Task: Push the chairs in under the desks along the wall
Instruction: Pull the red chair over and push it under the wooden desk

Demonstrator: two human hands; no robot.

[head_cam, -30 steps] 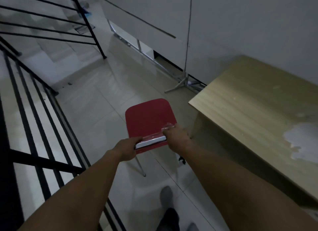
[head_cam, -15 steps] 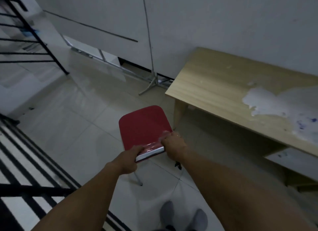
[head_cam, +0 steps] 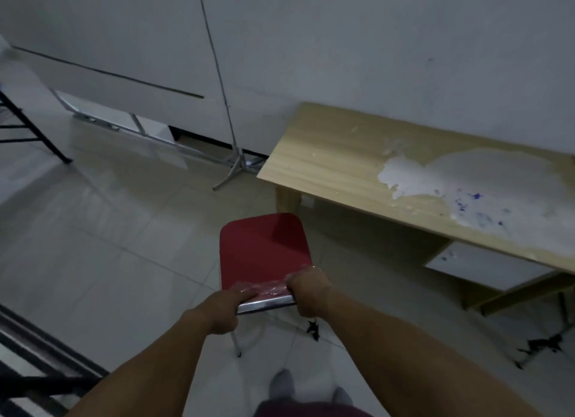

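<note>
A red chair (head_cam: pixel 263 248) with thin metal legs stands on the tiled floor just in front of me. Its seat points toward the left end of a light wooden desk (head_cam: pixel 336 161) that stands against the white wall. The chair's front edge is close to the desk's left leg, outside the desk. My left hand (head_cam: pixel 222 311) grips the left end of the chair's plastic-wrapped backrest bar. My right hand (head_cam: pixel 309 292) grips the right end of the same bar. The desk top has a large white patch where the surface has peeled.
A metal stand's legs (head_cam: pixel 231 171) spread on the floor left of the desk, under white wall panels. A black railing (head_cam: pixel 34 382) runs at the lower left and another black frame (head_cam: pixel 28 130) at the far left. A lower shelf (head_cam: pixel 485 267) sits under the desk's right part.
The view has turned right, bringing more of the desk into sight. The chair, held in both hands, has come nearer to the desk's left end.
</note>
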